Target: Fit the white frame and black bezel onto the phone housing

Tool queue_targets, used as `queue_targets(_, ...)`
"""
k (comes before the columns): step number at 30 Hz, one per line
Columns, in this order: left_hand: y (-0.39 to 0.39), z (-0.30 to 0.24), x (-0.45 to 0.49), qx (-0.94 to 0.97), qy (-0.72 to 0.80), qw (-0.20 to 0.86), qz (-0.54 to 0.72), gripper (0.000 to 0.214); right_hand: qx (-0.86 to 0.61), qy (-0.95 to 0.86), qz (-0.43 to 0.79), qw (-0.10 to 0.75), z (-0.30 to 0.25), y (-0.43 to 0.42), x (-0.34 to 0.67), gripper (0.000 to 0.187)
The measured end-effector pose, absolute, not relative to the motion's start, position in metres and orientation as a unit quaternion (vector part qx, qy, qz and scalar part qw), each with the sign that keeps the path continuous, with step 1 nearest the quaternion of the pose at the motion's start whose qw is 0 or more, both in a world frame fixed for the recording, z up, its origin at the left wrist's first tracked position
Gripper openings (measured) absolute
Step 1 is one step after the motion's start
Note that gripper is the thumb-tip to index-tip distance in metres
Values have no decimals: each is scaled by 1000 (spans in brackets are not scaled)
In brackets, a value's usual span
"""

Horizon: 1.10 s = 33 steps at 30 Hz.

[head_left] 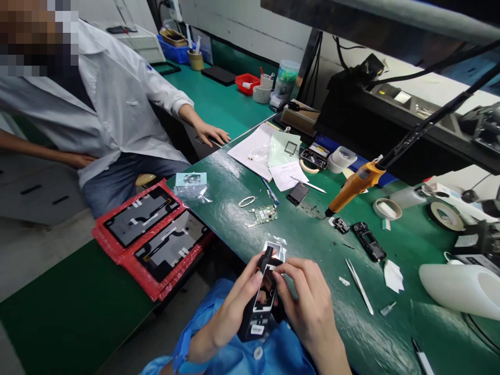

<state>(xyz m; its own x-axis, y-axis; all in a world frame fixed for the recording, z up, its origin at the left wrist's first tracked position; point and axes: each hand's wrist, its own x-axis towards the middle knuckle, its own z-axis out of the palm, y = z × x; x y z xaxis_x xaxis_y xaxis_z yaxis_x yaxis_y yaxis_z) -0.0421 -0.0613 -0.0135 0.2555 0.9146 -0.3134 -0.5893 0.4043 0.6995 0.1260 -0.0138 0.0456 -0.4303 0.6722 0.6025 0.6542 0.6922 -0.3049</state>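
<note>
A black walkie-talkie-like handset (257,319) with a stubby antenna is held upright near my lap, at the table's front edge. My left hand (238,299) is closed around its left side. Along the handset's window runs a thin white rectangular frame (262,307). My right hand (307,291) pinches at the upper right edge of this frame, thumb and fingertips together; the exact grip is partly hidden by the fingers. Just beyond the handset lies a small clear plastic bag (279,246) on the green tabletop.
Around lie a green circuit board (265,214), tweezers (359,286), a black housing (368,241) and a small screen (298,193). An orange electric screwdriver (353,187) hangs over the table. Red-wrapped panels (156,234) lie at left; a co-worker's hand (211,133) rests on the table edge.
</note>
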Motion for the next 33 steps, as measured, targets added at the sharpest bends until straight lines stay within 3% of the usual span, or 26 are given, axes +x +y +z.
queue_targets(9,-57,-6,-40,223,361,752,504,71,-396,-854,-19,336,34,-11,123,14)
queue_targets(21,-61,-10,-39,213,357,765,492,78,-402,-827,127,372,21,-13,125,16)
queue_targets(33,-62,-19,-39,167,334,795,479,81,-408,-818,177,366,18,-14,128,16)
